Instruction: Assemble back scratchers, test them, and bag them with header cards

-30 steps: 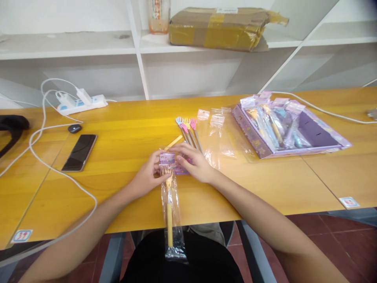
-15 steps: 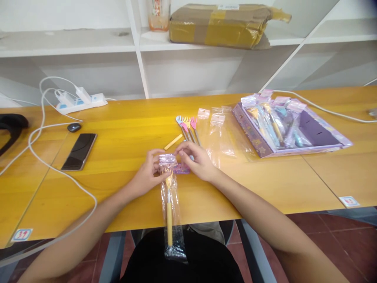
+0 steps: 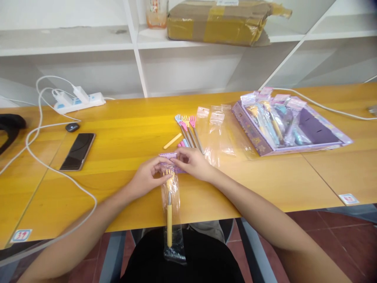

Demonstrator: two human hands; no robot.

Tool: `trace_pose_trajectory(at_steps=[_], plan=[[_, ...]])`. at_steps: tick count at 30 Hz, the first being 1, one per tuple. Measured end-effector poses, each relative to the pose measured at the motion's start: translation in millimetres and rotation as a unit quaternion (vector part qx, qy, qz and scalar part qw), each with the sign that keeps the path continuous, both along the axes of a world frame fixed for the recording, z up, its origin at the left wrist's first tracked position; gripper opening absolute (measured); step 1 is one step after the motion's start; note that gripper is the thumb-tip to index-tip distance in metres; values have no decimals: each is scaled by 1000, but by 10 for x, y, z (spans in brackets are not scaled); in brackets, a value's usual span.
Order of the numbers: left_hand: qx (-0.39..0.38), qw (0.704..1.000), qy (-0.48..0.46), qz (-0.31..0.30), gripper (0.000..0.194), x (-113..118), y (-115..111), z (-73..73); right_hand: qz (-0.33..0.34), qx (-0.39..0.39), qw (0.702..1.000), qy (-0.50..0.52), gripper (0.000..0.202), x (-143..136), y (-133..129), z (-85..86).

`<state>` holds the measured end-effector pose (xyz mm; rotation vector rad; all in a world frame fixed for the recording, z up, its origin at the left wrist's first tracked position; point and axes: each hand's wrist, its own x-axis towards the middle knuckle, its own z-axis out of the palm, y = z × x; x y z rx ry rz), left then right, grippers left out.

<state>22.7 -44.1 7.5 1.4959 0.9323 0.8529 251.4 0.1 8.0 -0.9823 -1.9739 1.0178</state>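
Note:
A clear plastic bag (image 3: 176, 204) hangs over the table's front edge with a yellow hand-shaped scratcher (image 3: 169, 220) inside it. My left hand (image 3: 147, 177) pinches the bag near its top, thumb over the scratcher's yellow head. My right hand (image 3: 193, 162) has its fingers closed at the bag's pinkish header, touching its right side. A purple printed card or packet lies partly hidden beneath my hands. Behind them are several scratchers (image 3: 188, 127) with blue, yellow and pink heads, a loose yellow handle (image 3: 172, 140) and pink and blue handle ends (image 3: 182, 143).
Empty clear bags (image 3: 217, 129) lie right of the scratchers. A purple box (image 3: 318, 131) at the right holds bagged scratchers. At the left are a phone (image 3: 78, 151), a black mouse-like object (image 3: 72, 127), a power strip (image 3: 94, 100) and white cables. A taped carton (image 3: 218, 23) sits on the shelf.
My right hand has moved slightly left and down onto the bag's header, its fingers now closed there. The pink and blue handle ends behind it have come into view.

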Motion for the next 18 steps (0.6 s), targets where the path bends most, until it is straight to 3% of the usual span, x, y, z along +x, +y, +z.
trace_pose_trajectory(at_steps=[5, 10, 14, 18], plan=[[-24, 999, -31, 36, 47, 1, 16, 5, 9, -32, 998, 44, 17, -1, 6, 15], [-17, 993, -26, 117, 57, -73, 71, 96, 14, -146, 986, 84, 27, 47, 19, 69], [17, 983, -29, 182, 60, -140, 117, 131, 136, -243, 958, 70, 38, 70, -27, 155], [68, 965, -52, 247, 59, -177, 175, 63, 252, -316, 914, 39, 42, 13, -99, 168]])
